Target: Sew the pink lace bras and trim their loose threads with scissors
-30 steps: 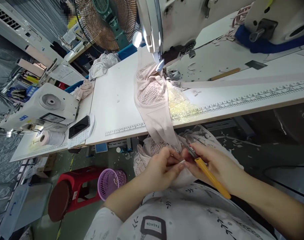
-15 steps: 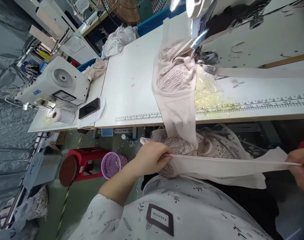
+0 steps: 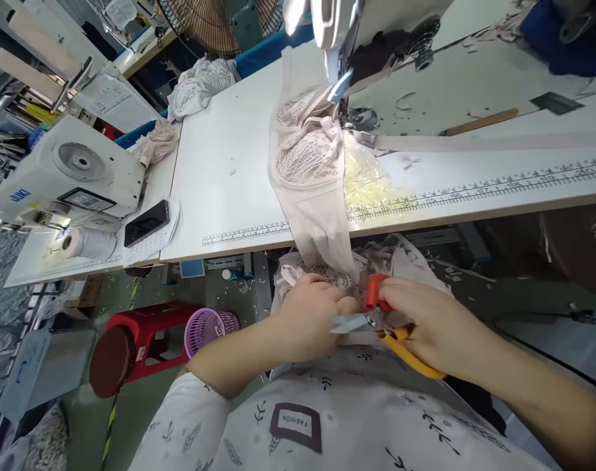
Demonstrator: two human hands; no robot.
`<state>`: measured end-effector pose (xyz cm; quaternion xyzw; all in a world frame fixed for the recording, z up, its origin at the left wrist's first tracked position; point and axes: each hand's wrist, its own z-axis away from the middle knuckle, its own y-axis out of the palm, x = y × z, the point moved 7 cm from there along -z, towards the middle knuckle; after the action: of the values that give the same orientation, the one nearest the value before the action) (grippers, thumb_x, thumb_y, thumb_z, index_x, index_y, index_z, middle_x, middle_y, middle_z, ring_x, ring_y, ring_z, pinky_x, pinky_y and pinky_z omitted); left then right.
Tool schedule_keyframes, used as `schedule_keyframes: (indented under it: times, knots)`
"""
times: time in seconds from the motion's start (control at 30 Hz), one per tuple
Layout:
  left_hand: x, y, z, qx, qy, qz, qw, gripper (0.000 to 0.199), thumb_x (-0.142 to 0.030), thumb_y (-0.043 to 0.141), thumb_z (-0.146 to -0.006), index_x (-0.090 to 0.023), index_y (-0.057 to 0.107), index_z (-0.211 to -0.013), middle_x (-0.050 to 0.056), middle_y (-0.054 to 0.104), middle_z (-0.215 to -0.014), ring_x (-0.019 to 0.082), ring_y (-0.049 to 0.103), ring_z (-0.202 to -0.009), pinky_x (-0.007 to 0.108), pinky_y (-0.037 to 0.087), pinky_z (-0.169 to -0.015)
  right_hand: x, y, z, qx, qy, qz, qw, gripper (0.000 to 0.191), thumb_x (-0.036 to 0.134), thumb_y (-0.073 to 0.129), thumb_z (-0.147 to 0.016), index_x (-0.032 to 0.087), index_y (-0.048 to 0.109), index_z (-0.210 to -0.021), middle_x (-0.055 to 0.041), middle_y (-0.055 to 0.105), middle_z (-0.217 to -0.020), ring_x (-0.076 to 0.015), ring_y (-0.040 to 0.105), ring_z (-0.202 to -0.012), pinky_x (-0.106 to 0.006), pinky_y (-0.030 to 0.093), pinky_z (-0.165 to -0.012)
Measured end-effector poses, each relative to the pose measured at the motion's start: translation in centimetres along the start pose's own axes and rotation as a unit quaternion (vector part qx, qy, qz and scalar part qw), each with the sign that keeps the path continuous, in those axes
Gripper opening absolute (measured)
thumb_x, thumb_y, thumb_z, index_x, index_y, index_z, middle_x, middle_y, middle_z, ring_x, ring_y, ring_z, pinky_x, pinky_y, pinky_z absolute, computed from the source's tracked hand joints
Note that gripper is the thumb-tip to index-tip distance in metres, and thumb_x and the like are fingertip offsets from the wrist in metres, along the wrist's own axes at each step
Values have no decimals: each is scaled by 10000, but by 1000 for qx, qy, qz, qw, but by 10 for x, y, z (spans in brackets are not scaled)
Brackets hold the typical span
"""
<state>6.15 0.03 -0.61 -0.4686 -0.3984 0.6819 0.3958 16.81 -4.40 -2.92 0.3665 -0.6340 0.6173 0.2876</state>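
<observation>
My right hand (image 3: 420, 320) is closed round scissors (image 3: 373, 320) with one red and one orange handle, their blades apart and pointing left at my left hand. My left hand (image 3: 315, 317) is closed on a pale pink lace bra (image 3: 341, 278) bunched over my lap; its fingers and much of the cloth are hidden. A second pale pink bra (image 3: 310, 150) lies on the table under the sewing machine's presser foot (image 3: 364, 118), with its wing hanging over the front edge.
A printed ruler (image 3: 474, 191) runs along the table edge (image 3: 229, 247). At left stand another sewing machine (image 3: 72, 163), a phone (image 3: 146, 222) and a thread cone (image 3: 89, 242). A red stool (image 3: 150, 340) and purple basket (image 3: 207, 330) are on the floor.
My right hand has let go of the stretched band, come in from the right, and now holds scissors beside my left hand. The view has shifted right.
</observation>
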Motion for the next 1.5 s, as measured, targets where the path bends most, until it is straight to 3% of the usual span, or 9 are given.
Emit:
schedule_keyframes:
  times: [0.27,0.43,0.6,0.8,0.93,1.07,1.13,1.3,1.5]
  knots:
    - [38,-24,40,-121,-18,-64,990,203,-97,410,-839,-143,551,-978,101,674,-855,219,631,-818,492,425,-940,-11,9,-5,46,30,-53,997,204,386,503,-824,249,446,-684,-61,572,-715,-220,542,-669,-315,427,-541]
    - [60,-37,72,-271,-13,56,961,139,-102,448,-864,-190,521,-944,84,695,-911,174,666,-909,341,562,-819,-22,10,2,32,52,-62,996,138,348,534,-800,232,502,-731,-53,603,-749,-209,544,-669,-300,436,-533]
    - [66,-42,87,-349,-35,190,917,128,-108,569,-845,-189,631,-923,77,724,-907,172,691,-879,316,579,-798,-21,11,6,24,29,-47,998,17,210,495,-748,226,501,-751,-37,585,-730,-187,518,-628,-279,410,-500]
    - [63,-32,73,-189,16,511,838,127,-245,660,-822,-171,676,-720,77,707,-704,243,689,-893,441,533,-911,-12,6,6,9,-17,-64,998,170,85,432,-659,233,472,-734,-1,530,-672,-154,474,-567,-243,363,-470]
    - [57,-35,67,-114,49,506,854,161,-258,598,-859,-172,631,-726,77,670,-735,235,644,-983,468,442,-1011,-16,8,8,12,-4,-79,997,151,105,439,-682,231,493,-744,-10,554,-696,-160,503,-591,-251,396,-493]
    - [61,-40,67,-130,2,423,897,151,-280,597,-845,-165,565,-753,129,621,-1056,228,594,-1049,413,477,-946,-14,9,10,18,0,-95,995,89,151,460,-715,235,482,-732,-18,560,-709,-169,516,-618,-258,419,-503]
    - [66,-38,68,-142,-60,382,911,160,-265,604,-843,-166,534,-740,115,636,-1021,190,617,-951,336,507,-846,-10,7,11,15,6,-90,996,91,146,455,-709,237,464,-713,-15,550,-697,-168,501,-605,-261,410,-497]
    - [78,-28,73,-175,-165,360,901,169,-289,646,-818,-165,545,-762,31,611,-750,119,566,-675,235,474,-619,0,0,12,-2,10,-76,997,162,86,411,-670,238,452,-705,-1,524,-668,-166,483,-587,-268,399,-515]
    - [78,-27,70,-184,-144,379,896,202,-278,629,-836,-183,569,-1003,44,606,-884,134,595,-795,247,502,-693,-11,9,24,-15,61,-61,996,57,201,474,-735,240,514,-724,-44,590,-708,-202,555,-656,-274,454,-503]
